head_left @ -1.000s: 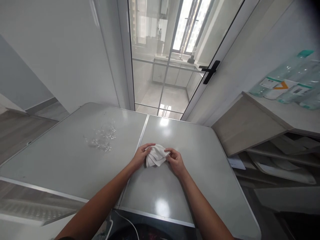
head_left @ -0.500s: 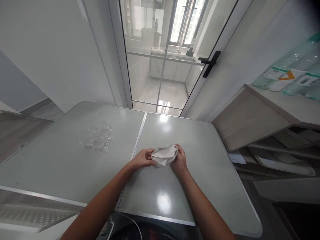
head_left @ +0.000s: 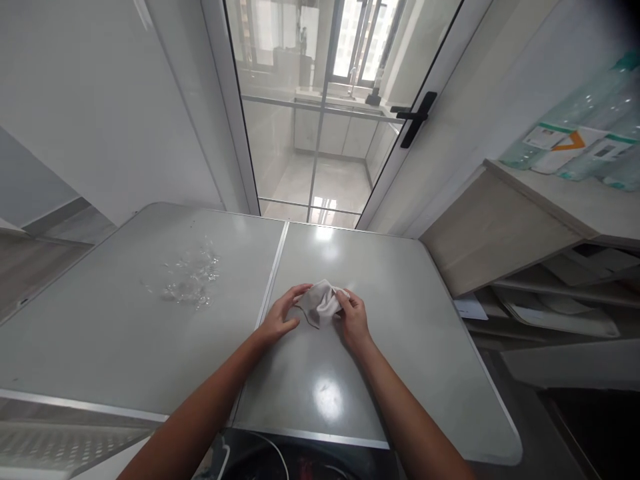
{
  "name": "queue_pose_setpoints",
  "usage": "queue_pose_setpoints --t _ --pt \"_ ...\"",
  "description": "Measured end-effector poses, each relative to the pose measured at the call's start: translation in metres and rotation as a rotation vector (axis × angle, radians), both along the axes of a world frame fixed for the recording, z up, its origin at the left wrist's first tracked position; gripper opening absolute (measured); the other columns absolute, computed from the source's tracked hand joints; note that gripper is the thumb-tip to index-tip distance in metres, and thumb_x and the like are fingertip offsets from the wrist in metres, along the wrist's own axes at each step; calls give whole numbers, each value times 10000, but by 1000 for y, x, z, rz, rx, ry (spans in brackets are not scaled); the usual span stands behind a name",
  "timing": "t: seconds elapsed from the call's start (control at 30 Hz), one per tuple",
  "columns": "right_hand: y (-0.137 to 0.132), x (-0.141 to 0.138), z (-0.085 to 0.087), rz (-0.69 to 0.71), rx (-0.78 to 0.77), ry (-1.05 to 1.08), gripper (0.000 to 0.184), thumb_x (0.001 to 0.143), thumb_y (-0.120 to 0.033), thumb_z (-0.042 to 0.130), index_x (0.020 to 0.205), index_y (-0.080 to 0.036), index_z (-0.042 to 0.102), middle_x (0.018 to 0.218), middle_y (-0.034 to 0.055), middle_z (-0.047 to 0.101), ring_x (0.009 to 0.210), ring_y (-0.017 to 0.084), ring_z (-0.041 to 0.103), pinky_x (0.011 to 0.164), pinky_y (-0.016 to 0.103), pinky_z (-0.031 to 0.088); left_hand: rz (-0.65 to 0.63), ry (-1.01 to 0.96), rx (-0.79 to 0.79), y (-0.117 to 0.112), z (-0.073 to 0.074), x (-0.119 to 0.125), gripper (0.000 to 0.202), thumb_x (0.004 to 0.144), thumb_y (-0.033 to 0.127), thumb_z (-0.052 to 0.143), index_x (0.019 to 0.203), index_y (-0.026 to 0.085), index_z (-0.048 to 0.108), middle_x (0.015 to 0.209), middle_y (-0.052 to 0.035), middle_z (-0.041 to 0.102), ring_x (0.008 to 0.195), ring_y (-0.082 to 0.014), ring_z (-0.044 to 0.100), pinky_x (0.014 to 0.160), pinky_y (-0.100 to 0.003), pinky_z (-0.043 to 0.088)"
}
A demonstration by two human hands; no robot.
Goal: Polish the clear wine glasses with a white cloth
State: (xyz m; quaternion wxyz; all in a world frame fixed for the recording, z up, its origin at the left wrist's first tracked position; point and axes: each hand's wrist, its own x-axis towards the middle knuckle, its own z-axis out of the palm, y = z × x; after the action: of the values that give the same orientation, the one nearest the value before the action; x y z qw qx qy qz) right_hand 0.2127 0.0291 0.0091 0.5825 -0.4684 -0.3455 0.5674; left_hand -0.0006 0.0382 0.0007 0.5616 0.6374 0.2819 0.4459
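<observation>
A small, crumpled white cloth (head_left: 321, 303) with a thin darker edge is held just over the right half of the table. My right hand (head_left: 354, 319) pinches its right side between thumb and fingers. On the other side, my left hand (head_left: 283, 317) has its thumb spread away from the fingers, and its fingertips are at the cloth's upper left edge. Folds hide the cloth's full shape.
Crinkled clear plastic (head_left: 193, 277) lies on the left half of the grey-green table (head_left: 240, 360). A metal seam (head_left: 273, 273) divides the tabletop. Plastic bottles (head_left: 575, 143) stand on a wooden cabinet at right. A glass door (head_left: 325, 133) is beyond the table.
My left hand has loosened from a pinch, its thumb now spread. The cloth has gone from stretched between both hands to bunched toward my right hand.
</observation>
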Motion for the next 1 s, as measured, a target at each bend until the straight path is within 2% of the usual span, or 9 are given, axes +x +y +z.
queue_pose_setpoints --t 0.13,0.23,0.3,0.5,0.6,0.7,0.83,0.9,1.0 --pt "-1 3 -5 241 121 -149 383 825 -521 772 689 -182 657 652 -17 532 645 140 443 611 265 377 197 282 153 -1 0 4 639 896 415 752 1487 265 561 1264 -111 657 1207 -274 594 1090 -426 453" --pt "-2 5 -2 285 130 -182 377 826 -532 761 711 -186 664 677 -13 521 662 146 432 621 270 368 211 384 248 -1 0 8 335 916 395 732 1214 244 760 941 -68 650 947 -222 605 891 -359 508" --pt "-1 4 -2 238 111 -157 373 837 -528 752 715 -193 646 658 -24 500 642 141 414 606 268 358 272 369 282 -2 0 8 223 956 383 678 1065 238 809 915 -73 636 907 -210 608 836 -347 513" --pt "14 5 -17 -142 52 90 280 843 -429 768 778 -199 623 745 -20 575 709 137 507 695 259 443 415 269 415 -8 -2 0 250 1020 323 558 1072 252 793 1124 -112 725 1100 -243 653 1008 -430 512" --pt "20 14 -21 -243 51 38 267 848 -432 752 949 -221 624 972 28 665 872 177 609 836 322 508 405 259 448 -10 -8 -2 227 1020 300 547 1002 215 757 931 -79 758 875 -196 684 889 -353 535" --pt "18 26 -15 -299 278 -274 482 821 -422 790 1230 -270 585 1374 88 593 1234 242 576 1025 402 476 469 283 408 -12 -11 -1 200 1004 295 573 1020 191 744 843 -49 749 697 -142 637 688 -257 485" --pt "9 29 -4 260 478 -438 645 775 -533 834 1312 -244 624 1325 121 645 1275 314 572 1061 431 445 294 205 236 -13 -3 0 262 967 377 622 947 158 765 777 -46 730 641 -132 598 624 -237 441" --pt "3 24 -1 557 347 -383 544 796 -555 820 1201 -218 682 1045 80 710 999 267 657 865 366 494 205 131 49 -11 1 1 322 932 439 662 870 140 763 737 -43 700 631 -134 574 599 -235 419" --pt "-2 18 1 732 84 -265 359 831 -525 807 880 -196 672 740 -10 600 674 156 542 625 275 393 257 -26 -217 -5 2 0 365 870 481 729 771 130 726 665 -15 625 598 -119 518 556 -222 369"
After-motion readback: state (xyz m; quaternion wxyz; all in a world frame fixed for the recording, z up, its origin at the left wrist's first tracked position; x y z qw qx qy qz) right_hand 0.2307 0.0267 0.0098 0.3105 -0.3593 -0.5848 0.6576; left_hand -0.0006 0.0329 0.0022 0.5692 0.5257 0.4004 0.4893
